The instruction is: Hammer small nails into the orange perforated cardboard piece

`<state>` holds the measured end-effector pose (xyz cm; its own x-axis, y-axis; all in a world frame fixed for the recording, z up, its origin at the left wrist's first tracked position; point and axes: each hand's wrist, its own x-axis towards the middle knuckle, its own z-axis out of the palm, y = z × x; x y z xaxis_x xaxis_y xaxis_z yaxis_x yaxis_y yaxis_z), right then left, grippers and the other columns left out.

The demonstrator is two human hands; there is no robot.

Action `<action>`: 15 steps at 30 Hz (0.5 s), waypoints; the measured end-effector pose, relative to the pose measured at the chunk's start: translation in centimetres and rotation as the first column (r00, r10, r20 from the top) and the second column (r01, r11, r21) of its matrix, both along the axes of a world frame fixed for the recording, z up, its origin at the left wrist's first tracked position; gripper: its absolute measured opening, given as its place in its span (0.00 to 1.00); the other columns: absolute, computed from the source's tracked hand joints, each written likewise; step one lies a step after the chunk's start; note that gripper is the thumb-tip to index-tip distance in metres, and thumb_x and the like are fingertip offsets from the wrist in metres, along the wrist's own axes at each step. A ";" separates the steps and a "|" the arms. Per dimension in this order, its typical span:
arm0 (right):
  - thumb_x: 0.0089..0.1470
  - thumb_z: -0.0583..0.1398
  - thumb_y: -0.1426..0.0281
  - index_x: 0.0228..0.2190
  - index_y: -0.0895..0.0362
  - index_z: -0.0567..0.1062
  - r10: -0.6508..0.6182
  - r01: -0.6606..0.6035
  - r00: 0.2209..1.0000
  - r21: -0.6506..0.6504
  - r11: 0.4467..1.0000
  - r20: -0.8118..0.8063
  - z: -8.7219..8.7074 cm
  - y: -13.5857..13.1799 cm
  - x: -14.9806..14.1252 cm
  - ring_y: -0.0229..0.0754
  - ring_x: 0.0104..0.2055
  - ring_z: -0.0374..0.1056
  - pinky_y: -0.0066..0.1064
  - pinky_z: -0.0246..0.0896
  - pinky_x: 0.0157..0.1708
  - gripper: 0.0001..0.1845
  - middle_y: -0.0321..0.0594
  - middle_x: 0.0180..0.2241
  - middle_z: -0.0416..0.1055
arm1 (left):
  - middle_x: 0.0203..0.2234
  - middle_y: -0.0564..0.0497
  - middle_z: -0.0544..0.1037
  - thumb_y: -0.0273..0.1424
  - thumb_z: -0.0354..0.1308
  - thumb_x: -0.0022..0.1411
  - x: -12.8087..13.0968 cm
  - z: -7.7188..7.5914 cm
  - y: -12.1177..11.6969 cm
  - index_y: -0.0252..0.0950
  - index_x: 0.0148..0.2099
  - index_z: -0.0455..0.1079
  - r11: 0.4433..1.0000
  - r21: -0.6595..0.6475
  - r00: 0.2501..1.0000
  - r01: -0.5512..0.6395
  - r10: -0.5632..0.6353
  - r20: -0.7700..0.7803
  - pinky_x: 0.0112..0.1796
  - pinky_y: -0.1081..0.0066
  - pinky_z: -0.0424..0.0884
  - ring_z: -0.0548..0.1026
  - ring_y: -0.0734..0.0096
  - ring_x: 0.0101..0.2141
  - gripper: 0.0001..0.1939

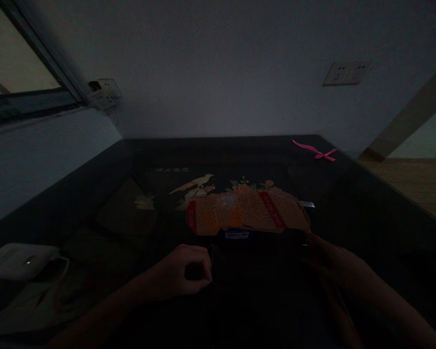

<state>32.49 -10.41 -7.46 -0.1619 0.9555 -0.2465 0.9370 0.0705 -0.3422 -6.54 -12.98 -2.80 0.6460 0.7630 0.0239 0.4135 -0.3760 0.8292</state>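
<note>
Here, both hands (176, 270) are near the dotted cardboard (236, 211).

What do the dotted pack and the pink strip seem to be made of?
Dotted pack: perhaps printed card or paper, tan and thin-edged; a pale glare hints at gloss.
Pink strip: perhaps fabric or plastic, finish unclear in this dimness; it looks thin and bendy.

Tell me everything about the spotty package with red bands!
The spotty package is tan with dark dots, orange patches and two red bands. It looks cardboard-like, but it's too dim to be sure. It lies on the dark table, with a blue-and-white label at its near edge. The right hand is by its right end, contact unclear.
</note>
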 end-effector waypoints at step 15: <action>0.55 0.53 0.61 0.60 0.57 0.61 0.014 -0.013 0.999 0.022 1.000 -0.035 -0.4 -0.1 0.3 0.55 0.42 0.74 0.43 0.69 0.39 0.32 0.48 0.47 0.75 | 0.31 0.50 0.81 0.28 0.57 0.61 0.2 -0.2 0.1 0.34 0.38 0.74 0.998 -0.067 1.000 -0.006 0.007 0.019 0.36 0.75 0.70 0.78 0.73 0.33 0.05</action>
<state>32.79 -10.47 -7.85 -0.1831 0.9583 -0.2196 0.9234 0.0909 -0.3730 -6.30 -12.90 -2.97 0.6409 0.7675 -0.0151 0.3998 -0.3169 0.8601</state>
